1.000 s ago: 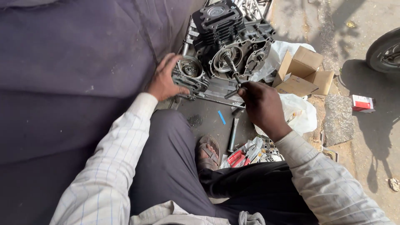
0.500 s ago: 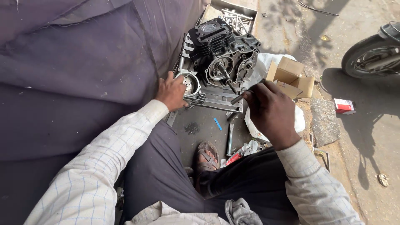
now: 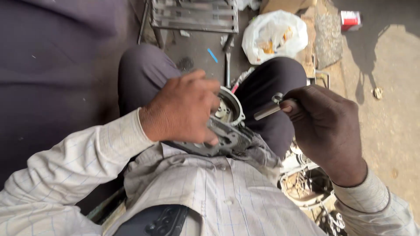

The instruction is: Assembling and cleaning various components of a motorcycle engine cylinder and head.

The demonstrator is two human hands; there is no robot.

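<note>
My left hand (image 3: pixel 183 109) grips a grey metal engine cover (image 3: pixel 225 126) held over my lap, its round housing facing up beside my fingers. My right hand (image 3: pixel 326 122) is closed around a short steel tool (image 3: pixel 271 107) whose tip points toward the cover, a little apart from it. I sit with knees raised in dark trousers and a pale checked shirt. The rest of the cover is hidden under my left hand.
A metal frame (image 3: pixel 194 15) lies on the ground ahead. A white plastic bag (image 3: pixel 273 35) and a flat stone (image 3: pixel 328 37) sit to its right, with a small red box (image 3: pixel 350 18) beyond. A bowl of small parts (image 3: pixel 302 185) rests near my right elbow.
Both hands came off the engine on the ground and drew back to my lap. The left now holds a detached cover; the view tilted down, so the engine is out of sight.
</note>
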